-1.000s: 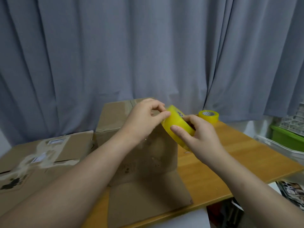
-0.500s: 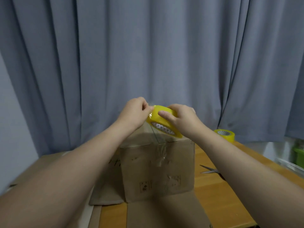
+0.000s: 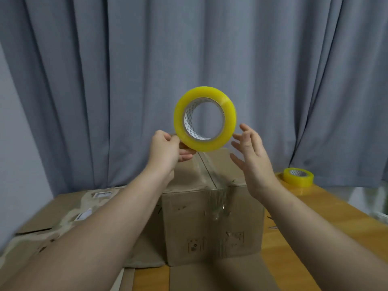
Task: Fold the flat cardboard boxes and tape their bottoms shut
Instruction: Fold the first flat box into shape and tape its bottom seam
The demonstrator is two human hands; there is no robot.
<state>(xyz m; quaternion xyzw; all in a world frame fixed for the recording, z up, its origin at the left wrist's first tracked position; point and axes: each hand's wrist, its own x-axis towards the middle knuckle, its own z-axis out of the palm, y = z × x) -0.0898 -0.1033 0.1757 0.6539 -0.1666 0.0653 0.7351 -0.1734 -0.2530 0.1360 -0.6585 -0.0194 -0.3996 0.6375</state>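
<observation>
A folded cardboard box [image 3: 212, 223] stands on the wooden table [image 3: 315, 234] with clear tape running along its top seam and down its front. My left hand [image 3: 168, 149] pinches the lower left edge of a yellow tape roll [image 3: 204, 119] and holds it up above the box, its hole facing me. A strip of clear tape leads from the roll down to the box top. Just right of the roll, my right hand [image 3: 249, 156] is open with fingers spread and does not touch it.
Flat cardboard boxes [image 3: 69, 217] with labels lie to the left of the box. A second yellow tape roll [image 3: 298, 177] sits at the back right of the table. A grey curtain [image 3: 189, 59] hangs close behind. Scissor tips [image 3: 273, 227] show right of the box.
The roll has been lifted higher and turned upright so that its hole faces me. My right hand has let go of it and opened; the left hand alone holds it now.
</observation>
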